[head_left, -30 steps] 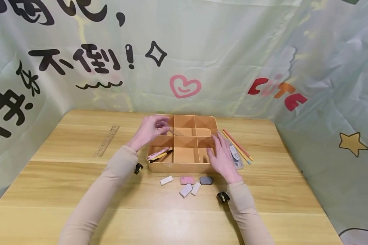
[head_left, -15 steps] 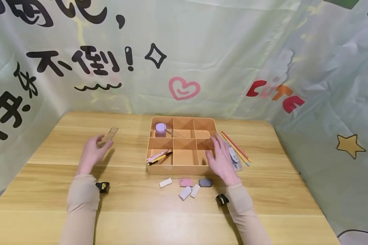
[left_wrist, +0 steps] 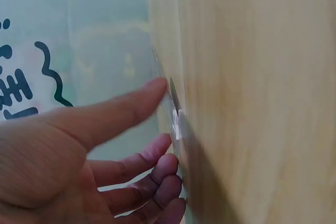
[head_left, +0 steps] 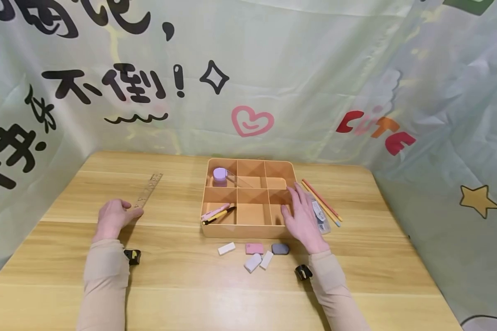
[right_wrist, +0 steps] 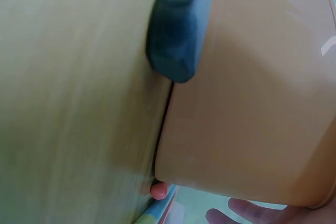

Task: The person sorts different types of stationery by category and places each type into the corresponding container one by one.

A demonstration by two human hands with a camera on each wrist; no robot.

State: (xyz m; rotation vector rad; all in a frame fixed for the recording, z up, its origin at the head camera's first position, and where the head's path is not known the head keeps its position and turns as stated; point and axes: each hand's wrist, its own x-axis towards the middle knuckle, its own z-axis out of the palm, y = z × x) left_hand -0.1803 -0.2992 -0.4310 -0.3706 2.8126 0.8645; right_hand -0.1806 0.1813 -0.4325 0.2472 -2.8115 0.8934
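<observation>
In the head view my left hand (head_left: 115, 217) is low over the table at the near end of a clear ruler (head_left: 150, 186). Its thumb and fingertips lie about the ruler's end, with a visible gap between them in the left wrist view. My right hand (head_left: 302, 223) holds the right wall of a tan compartment box (head_left: 244, 231), thumb on the inner side and fingers reaching down outside. A purple-lidded container (head_left: 220, 174) stands in the back left compartment. A pink pen (head_left: 215, 211) and a yellow-black pen (head_left: 218, 215) lie in the front left one.
Several erasers, one pink (head_left: 254, 248) and one dark grey (head_left: 280, 249), lie before the box. Pencils (head_left: 323, 202) and a clear case (head_left: 320, 216) lie along its right side. A thin clear piece (head_left: 240, 179) crosses the back compartments. Printed cloth (head_left: 182, 128) stands behind.
My left hand has left the back left compartment, where the purple-lidded container now shows, and moved left to the ruler, then toward its near end. My right hand stays at the box.
</observation>
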